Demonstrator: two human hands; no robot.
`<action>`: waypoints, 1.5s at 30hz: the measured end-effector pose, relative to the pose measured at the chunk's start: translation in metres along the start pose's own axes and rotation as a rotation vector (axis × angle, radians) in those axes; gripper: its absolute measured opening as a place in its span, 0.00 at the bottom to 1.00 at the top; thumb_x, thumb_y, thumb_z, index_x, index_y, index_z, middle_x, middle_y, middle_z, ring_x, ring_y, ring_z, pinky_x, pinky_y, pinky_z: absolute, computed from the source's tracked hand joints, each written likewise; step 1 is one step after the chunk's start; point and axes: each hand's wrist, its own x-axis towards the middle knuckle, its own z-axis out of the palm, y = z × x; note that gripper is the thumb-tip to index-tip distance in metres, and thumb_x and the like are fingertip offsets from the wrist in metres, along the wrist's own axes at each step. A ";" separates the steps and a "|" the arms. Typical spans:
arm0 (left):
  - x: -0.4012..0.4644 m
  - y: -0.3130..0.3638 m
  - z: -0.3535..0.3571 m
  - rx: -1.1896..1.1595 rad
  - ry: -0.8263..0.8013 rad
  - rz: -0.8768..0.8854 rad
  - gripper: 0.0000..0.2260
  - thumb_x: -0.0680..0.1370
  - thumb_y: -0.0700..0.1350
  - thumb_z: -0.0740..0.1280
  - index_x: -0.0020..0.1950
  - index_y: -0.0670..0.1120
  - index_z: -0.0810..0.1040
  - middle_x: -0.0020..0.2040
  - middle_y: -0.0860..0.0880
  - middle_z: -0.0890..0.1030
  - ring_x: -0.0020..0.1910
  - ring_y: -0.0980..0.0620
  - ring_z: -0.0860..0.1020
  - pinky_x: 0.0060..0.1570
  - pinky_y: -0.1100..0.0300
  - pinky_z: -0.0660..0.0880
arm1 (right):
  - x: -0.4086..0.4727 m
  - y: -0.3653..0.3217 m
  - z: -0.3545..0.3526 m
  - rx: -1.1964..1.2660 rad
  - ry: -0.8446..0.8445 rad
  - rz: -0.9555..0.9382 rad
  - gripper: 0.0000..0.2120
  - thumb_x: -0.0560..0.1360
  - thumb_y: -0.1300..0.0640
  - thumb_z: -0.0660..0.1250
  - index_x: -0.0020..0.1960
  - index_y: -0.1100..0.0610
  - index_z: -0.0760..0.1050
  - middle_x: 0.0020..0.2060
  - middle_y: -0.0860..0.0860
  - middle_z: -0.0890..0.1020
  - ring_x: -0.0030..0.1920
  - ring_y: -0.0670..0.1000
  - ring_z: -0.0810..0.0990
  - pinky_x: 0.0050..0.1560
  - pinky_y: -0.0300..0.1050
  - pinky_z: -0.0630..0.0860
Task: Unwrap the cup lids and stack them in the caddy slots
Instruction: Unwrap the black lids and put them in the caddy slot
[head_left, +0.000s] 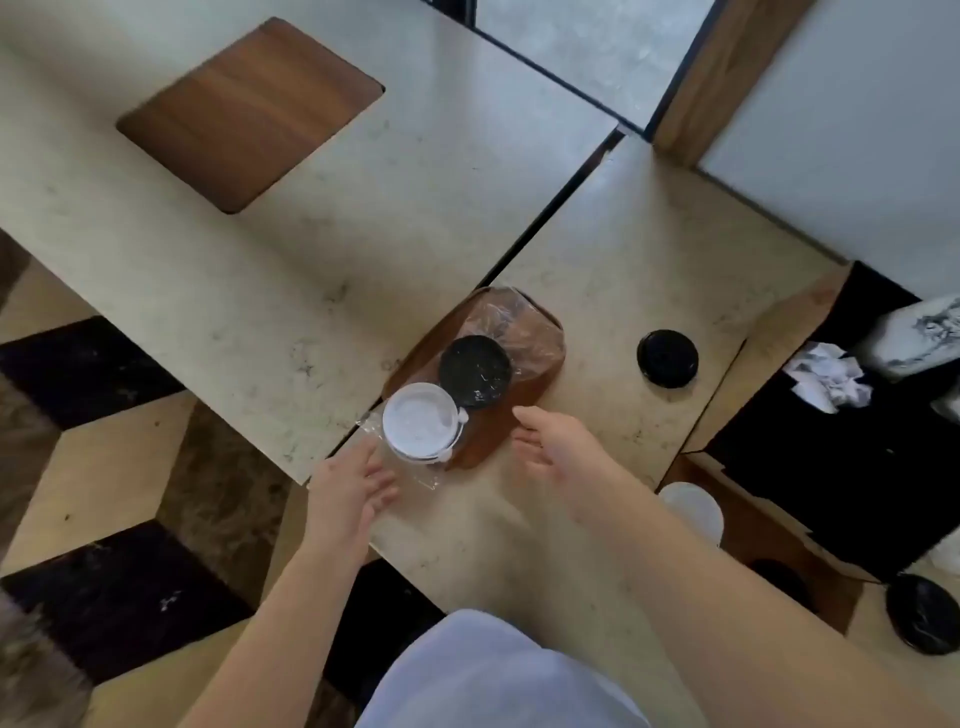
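Note:
A stack of white cup lids (422, 427) in clear plastic wrap stands at the near left of the table. Behind it a stack of black lids (475, 370) stands in its own opened clear wrap (524, 327) on a brown wooden inlay (478, 447). My left hand (350, 486) is open, fingers at the plastic just below the white lids. My right hand (550, 441) is open to the right of them, touching nothing. A loose black lid (667, 358) lies further right. The wooden caddy (769, 525) at the right holds white lids (693, 509) in one slot.
A black bin (852, 431) with crumpled paper (826, 382) sits beside the caddy. Another black lid (922, 613) lies at the lower right. A second table with a wooden inlay (249, 111) stands to the left, across a narrow gap. Patterned floor shows at lower left.

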 end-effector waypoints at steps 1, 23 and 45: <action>0.001 0.002 0.005 0.026 -0.024 -0.001 0.19 0.76 0.52 0.74 0.61 0.43 0.76 0.51 0.42 0.82 0.46 0.45 0.82 0.46 0.51 0.79 | 0.005 -0.006 0.005 0.003 0.009 0.008 0.21 0.78 0.52 0.71 0.67 0.59 0.72 0.57 0.56 0.79 0.53 0.54 0.82 0.48 0.49 0.81; 0.016 -0.009 0.033 0.389 -0.113 0.154 0.08 0.70 0.54 0.74 0.41 0.51 0.84 0.43 0.46 0.83 0.42 0.49 0.79 0.41 0.54 0.75 | 0.036 -0.024 -0.047 0.161 0.198 -0.115 0.02 0.78 0.57 0.69 0.47 0.55 0.79 0.35 0.49 0.79 0.33 0.46 0.76 0.39 0.41 0.73; -0.100 -0.138 0.088 0.857 -0.571 0.101 0.14 0.74 0.46 0.76 0.57 0.44 0.80 0.52 0.42 0.84 0.43 0.48 0.84 0.37 0.60 0.81 | -0.103 0.292 -0.250 0.351 0.324 -0.039 0.06 0.75 0.56 0.74 0.41 0.54 0.78 0.26 0.48 0.75 0.29 0.46 0.72 0.33 0.39 0.69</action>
